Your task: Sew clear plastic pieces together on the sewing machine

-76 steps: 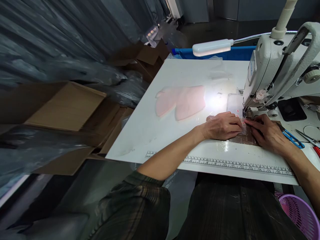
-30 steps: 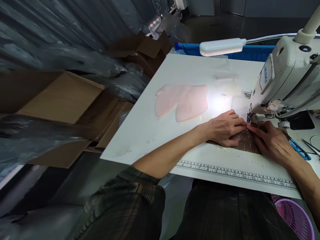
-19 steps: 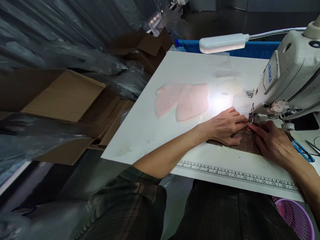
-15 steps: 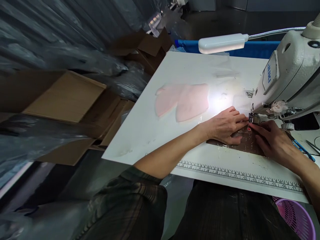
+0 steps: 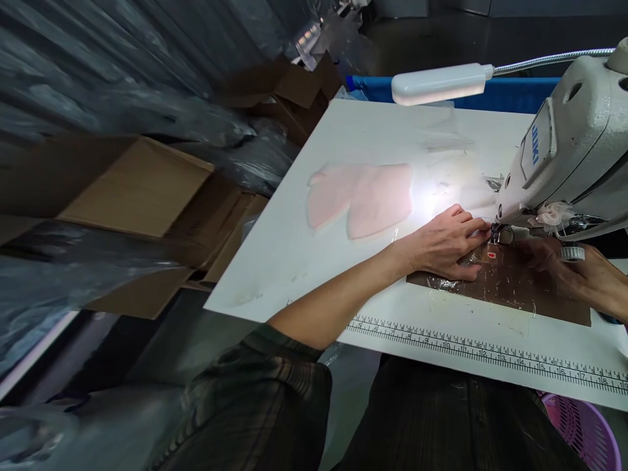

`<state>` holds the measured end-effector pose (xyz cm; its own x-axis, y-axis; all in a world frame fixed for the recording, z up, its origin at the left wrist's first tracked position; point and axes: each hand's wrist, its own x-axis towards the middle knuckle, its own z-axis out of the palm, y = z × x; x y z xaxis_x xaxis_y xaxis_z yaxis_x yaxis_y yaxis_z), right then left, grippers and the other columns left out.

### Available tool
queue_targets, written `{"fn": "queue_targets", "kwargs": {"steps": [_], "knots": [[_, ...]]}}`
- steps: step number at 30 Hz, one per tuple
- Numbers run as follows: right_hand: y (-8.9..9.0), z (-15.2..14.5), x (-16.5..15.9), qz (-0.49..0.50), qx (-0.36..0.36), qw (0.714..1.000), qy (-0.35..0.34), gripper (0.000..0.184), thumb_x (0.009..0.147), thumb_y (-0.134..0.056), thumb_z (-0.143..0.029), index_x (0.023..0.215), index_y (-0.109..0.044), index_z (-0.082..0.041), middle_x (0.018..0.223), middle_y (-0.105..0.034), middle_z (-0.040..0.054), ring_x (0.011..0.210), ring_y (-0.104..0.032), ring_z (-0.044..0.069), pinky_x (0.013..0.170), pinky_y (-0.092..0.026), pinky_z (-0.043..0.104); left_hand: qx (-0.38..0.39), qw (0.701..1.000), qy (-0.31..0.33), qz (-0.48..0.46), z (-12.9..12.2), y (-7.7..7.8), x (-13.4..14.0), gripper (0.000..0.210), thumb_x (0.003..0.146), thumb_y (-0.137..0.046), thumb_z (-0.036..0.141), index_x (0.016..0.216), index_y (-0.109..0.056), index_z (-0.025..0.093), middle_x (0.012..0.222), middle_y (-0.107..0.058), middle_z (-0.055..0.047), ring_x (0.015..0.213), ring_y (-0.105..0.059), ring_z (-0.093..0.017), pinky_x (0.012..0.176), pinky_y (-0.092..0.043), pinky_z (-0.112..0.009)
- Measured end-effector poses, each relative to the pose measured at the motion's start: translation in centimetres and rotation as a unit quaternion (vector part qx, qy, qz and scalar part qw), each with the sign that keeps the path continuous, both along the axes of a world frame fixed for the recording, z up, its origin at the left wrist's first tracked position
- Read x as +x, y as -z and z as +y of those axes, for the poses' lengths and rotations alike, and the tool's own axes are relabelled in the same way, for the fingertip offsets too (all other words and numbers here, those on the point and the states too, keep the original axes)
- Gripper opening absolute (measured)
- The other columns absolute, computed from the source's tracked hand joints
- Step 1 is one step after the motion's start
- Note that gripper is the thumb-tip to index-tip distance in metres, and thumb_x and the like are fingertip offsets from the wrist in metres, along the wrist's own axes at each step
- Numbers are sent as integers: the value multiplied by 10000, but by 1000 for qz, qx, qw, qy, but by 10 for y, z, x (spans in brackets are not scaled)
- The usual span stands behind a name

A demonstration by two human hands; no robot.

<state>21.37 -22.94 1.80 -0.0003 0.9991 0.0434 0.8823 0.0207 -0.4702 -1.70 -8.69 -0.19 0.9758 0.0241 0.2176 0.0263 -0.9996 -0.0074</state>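
My left hand lies on the brown sewing machine bed plate, its fingers stretched toward the presser foot and the thumb spread apart. Whether small fabric sits under its fingertips I cannot make out. To the right of the presser foot, my right hand hovers over or touches the plate; motion smears its fingers. The white sewing machine stands above both hands. A small red mark shows on the plate close to the foot. Two pale pink fabric pieces lie on the white table, left of my hands.
A white lamp on a flexible neck hangs over the table's far side. Printed ruler marks run along the near edge. Cardboard boxes and plastic sheeting stand left. A purple basket sits below the table at the right.
My right hand has moved right, away from the presser foot, uncovering more of the brown plate. My left hand stays by the foot. The view has shifted slightly.
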Motion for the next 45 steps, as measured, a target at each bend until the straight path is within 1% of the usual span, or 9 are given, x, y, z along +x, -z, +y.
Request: {"fn": "queue_targets", "kwargs": {"steps": [4, 9, 16, 23, 28, 34, 38, 41, 45], "knots": [[4, 5, -6, 9, 30, 996, 85, 525, 961, -351, -588, 725, -610, -198, 799, -639, 128, 737, -624, 241, 675, -537, 370, -12, 1000, -18, 14, -2, 0, 0, 571, 927, -497, 485, 1314, -599, 77, 1261, -622, -180, 980, -582, -268, 891, -425, -415], [8, -1, -12, 14, -4, 996, 90, 655, 882, -340, -774, 872, -640, -191, 887, -626, 104, 739, -592, 217, 684, -510, 373, -36, 999, -36, 14, -5, 2, 0, 567, 946, -463, 461, 1339, -577, 69, 1301, -601, -201, 1052, -567, -299, 895, -428, -434], [12, -5, -11, 23, 2, 994, 105, 425, 855, -416, -569, 744, -605, -205, 895, -630, 118, 802, -625, 232, 713, -513, 374, -76, 993, -71, -55, -2, 9, 0, 533, 952, -427, 427, 1340, -527, 76, 1379, -571, -217, 1189, -562, -309, 1001, -409, -490], [28, -8, -11, -25, 46, 996, 78, 454, 896, -412, -489, 1021, -710, -170, 1094, -644, 173, 1011, -664, 288, 912, -555, 438, -110, 972, -160, -131, -5, 20, 3, 605, 979, -396, 427, 1485, -317, 105, 1535, -433, -239, 1415, -422, -327, 1105, -355, -545], [42, -9, -8, -57, 88, 993, 54, 396, 927, -441, -453, 1018, -723, -191, 1081, -662, 159, 928, -697, 273, 845, -593, 415, -99, 981, -159, -49, 26, -4, 18, 465, 998, -392, 423, 1341, -514, 133, 1438, -540, -206, 1314, -520, -317, 1068, -397, -495], [48, -5, -7, -88, 112, 988, 54, 425, 930, -395, -456, 946, -725, -189, 1028, -675, 155, 836, -708, 265, 774, -606, 403, -229, 926, -296, 58, 100, -40, 49, 586, 1055, -195, 459, 797, -631, 164, 802, -666, -110, 792, -639, -249, 796, -475, -383], [50, -5, -7, -86, 131, 986, 60, 423, 931, -386, -470, 936, -720, -211, 1001, -692, 127, 848, -710, 247, 765, -603, 370, -221, 923, -313, 31, 126, -37, 57, 527, 1052, -232, 441, 1030, -663, 139, 1140, -691, -155, 1114, -620, -293, 995, -434, -404], [52, -4, -5, -81, 116, 988, 63, 427, 921, -402, -485, 974, -726, -212, 968, -692, 120, 814, -710, 252, 734, -598, 374, -223, 917, -328, 39, 131, -33, 52, 559, 1048, -241, 492, 1417, -492, 156, 1591, -405, -138, 1489, -323, -319, 1215, -218, -483], [55, -3, -3, -78, 96, 990, 69, 457, 916, -389, -487, 984, -736, -198, 962, -686, 128, 731, -699, 244, 694, -587, 380, -225, 906, -353, 58, 124, -34, 35, 516, 1030, -349, 423, 1473, -434, 173, 1664, -273, -125, 1541, -226, -308, 1240, -174, -476]]}}
